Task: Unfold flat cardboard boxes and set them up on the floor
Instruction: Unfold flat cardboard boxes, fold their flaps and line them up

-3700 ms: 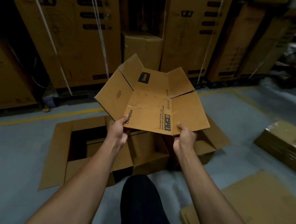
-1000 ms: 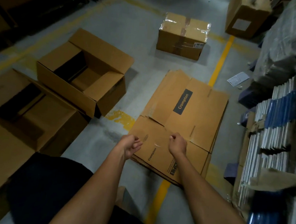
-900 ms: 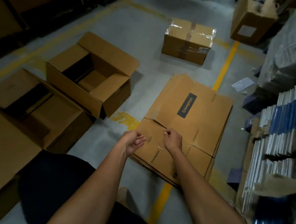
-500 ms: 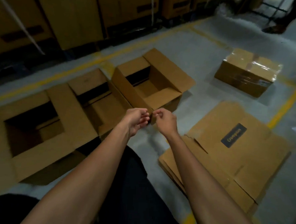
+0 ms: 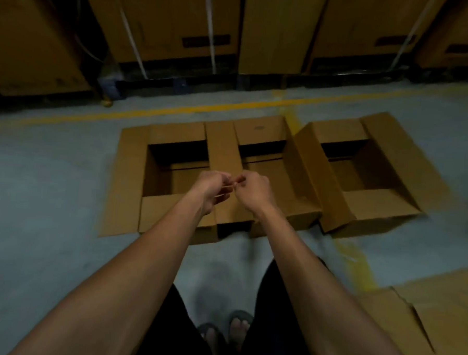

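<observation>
Between the two hands, held out at the middle of the view, runs a thin pale strand, perhaps a rubber band; it is too small and blurred to name for certain. The left hand has its fingers curled, thumb and fingertips pinching one end of the strand. The right hand mirrors it, fingers curled inward and pinching the other end, so the fingertips of both hands nearly meet. Neither hand touches any cardboard.

Directly below and beyond the fingers, three opened boxes stand side by side on the grey floor, flaps spread outward. The left box lies under and just left of the left hand; the middle box sits under and right of the right hand, its flap overlapping the left box's flap behind the fingers. The right box stands well to the right of the right hand, touching the middle box and turned slightly askew.

Near the right forearm, at the lower right edge, lies a stack of flat cardboard. Beyond the boxes a yellow line crosses the floor, and behind it stand large strapped cartons. Below the arms, dark trousers and feet in sandals show.
</observation>
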`<state>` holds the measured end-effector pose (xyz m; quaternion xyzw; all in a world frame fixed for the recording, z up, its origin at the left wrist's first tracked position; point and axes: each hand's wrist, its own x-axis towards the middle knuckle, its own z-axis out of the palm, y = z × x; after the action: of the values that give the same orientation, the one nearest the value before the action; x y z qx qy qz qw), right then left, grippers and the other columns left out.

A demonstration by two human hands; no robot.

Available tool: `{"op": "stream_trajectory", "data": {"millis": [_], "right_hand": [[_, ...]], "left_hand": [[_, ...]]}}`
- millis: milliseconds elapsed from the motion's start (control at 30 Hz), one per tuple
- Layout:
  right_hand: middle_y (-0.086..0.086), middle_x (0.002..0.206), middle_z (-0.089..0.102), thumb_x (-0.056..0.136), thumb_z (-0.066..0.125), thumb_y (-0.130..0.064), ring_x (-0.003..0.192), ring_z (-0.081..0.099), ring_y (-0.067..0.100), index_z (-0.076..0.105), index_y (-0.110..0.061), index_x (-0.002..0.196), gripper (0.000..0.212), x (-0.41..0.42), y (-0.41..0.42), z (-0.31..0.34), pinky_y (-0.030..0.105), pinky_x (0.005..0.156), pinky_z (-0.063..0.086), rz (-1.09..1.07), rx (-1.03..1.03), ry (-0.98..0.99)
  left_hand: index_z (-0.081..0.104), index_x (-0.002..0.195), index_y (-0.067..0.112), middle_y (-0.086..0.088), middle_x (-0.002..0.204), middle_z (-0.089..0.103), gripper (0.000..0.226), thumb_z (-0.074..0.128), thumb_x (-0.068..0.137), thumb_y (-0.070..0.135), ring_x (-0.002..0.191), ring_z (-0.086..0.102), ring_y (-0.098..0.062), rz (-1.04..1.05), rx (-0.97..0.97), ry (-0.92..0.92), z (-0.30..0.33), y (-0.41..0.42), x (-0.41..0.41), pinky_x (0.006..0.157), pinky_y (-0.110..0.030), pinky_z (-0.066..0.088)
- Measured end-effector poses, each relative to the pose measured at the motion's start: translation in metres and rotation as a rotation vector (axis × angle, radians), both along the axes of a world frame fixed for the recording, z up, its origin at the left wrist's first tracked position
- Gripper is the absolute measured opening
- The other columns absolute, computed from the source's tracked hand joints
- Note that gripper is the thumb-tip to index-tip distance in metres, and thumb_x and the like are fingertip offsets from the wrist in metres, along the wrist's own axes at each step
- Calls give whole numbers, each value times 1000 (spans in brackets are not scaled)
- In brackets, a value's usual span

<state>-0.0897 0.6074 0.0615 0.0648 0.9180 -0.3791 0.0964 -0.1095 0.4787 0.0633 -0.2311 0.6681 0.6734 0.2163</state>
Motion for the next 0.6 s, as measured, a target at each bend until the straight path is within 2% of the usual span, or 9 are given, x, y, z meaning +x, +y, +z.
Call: {"op": "stream_trajectory", "data": {"millis": [67,167,300,433,533,600], "right_hand": [[1,103,72,101,58,-22,94,66,23,73,-29,109,18,-10,-31,-9,40,83,60,135,64,-36],[-1,103,69,102,58,-24,90,65,19,67,-29,112,14,-25,-69,-31,38,77,58,280,171,-101],[2,113,68,103,59,-27,94,64,21,66,-21,116,17,-44,-97,-69,43,87,60,386,279,-225],[7,137,57,103,60,-30,119,59,28,56,-18,140,39,-59,-112,-102,42,98,54,475,323,-365],[12,143,52,103,58,-29,120,57,31,49,-15,145,45,-62,-114,-128,42,97,54,520,400,-496],[13,143,49,101,62,-33,122,56,32,43,-16,148,54,-59,-115,-145,44,97,54,556,452,-499]], "left_hand": [[71,116,10,-13,112,77,22,55,103,4,97,72,-21,59,-32,-7,-11,-30,-9,91,-36,59],[71,115,13,-11,113,74,20,54,106,10,102,71,-22,117,-111,-28,-33,-72,-19,92,-36,59],[66,122,13,-8,117,67,20,51,109,17,107,67,-23,134,-231,-74,-74,-117,-30,90,-37,58],[64,118,5,-10,119,67,18,54,106,13,105,65,-25,172,-391,-197,-124,-159,-40,83,-39,57],[58,114,0,-15,112,64,19,56,104,16,97,61,-30,138,-522,-290,-150,-175,-33,79,-42,54],[56,112,4,-17,108,61,19,55,105,22,97,59,-32,89,-618,-320,-160,-179,-28,85,-43,54]]}}
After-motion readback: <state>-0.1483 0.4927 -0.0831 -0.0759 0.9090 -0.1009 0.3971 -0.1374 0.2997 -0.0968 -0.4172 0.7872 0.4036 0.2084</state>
